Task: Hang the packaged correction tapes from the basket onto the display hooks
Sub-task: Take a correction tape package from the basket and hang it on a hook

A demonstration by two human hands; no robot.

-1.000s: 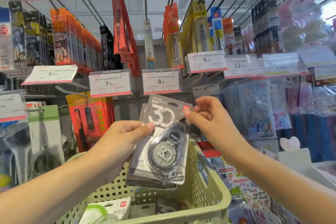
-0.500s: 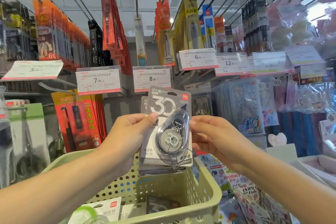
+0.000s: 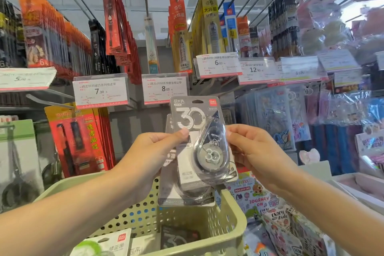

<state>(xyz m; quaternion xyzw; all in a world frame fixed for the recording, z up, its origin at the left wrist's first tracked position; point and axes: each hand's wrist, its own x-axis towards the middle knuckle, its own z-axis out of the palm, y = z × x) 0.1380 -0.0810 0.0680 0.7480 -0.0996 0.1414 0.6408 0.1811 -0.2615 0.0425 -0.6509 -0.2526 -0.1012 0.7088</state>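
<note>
I hold a small stack of grey packaged correction tapes upright in front of the display, just below the 8.00 price tag. My left hand pinches the stack's left edge. My right hand grips the right edge of the front pack beside the clear blister. The pale green perforated basket sits below, with more packs inside, one white and green and one dark. The hook behind the stack is hidden.
Rows of pegboard hooks carry red, orange and yellow stationery packs above. Price tags line the hook ends. Red packs hang at the left, clear sticker bags at the right, and printed notebooks lie below right.
The stack has come up from the basket toward the 8.00 tag and now stands upright. My right hand shifted from the top corner to the pack's right edge.
</note>
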